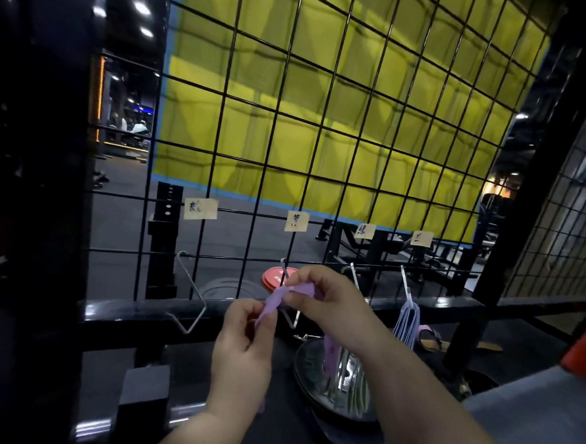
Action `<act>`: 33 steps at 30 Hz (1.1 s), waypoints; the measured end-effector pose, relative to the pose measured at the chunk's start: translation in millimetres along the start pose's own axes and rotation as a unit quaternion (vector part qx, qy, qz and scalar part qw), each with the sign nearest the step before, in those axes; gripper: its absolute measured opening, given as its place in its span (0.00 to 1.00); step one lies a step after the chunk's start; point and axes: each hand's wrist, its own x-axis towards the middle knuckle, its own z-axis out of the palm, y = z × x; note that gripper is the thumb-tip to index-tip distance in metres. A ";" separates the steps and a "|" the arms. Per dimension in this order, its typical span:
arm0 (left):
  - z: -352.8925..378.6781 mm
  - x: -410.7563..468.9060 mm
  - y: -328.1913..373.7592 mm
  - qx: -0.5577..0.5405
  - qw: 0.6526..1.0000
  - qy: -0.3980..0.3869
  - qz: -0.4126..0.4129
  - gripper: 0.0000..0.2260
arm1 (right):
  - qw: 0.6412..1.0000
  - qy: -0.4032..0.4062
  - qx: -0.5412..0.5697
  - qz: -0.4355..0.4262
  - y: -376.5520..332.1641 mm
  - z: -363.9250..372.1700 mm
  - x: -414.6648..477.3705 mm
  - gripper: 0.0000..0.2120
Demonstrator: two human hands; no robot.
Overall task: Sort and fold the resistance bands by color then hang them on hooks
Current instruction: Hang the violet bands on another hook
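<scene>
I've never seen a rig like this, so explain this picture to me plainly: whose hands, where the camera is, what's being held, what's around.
No machine here: the grips are a person's bare hands, filmed by one camera worn on their head, looking forward and down. The left grip and right grip both pinch a purple band held between them. Ahead stands a black wire grid with paper labels above metal hooks. The rightmost hook carries pale bands. Below lies a dark weight plate.
</scene>
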 end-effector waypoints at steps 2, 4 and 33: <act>4.6 -1.6 -3.0 0.018 1.000 0.017 -0.004 0.04 | 0.999 0.013 -0.039 0.010 2.3 4.9 2.7 0.02; 9.2 -2.9 -5.3 0.037 0.999 0.027 -0.012 0.04 | 0.997 0.028 -0.075 0.012 6.7 9.0 3.9 0.02; 24.3 -18.5 -22.6 0.015 0.974 -0.084 -0.208 0.05 | 0.979 0.041 0.151 0.134 55.8 13.1 -23.6 0.11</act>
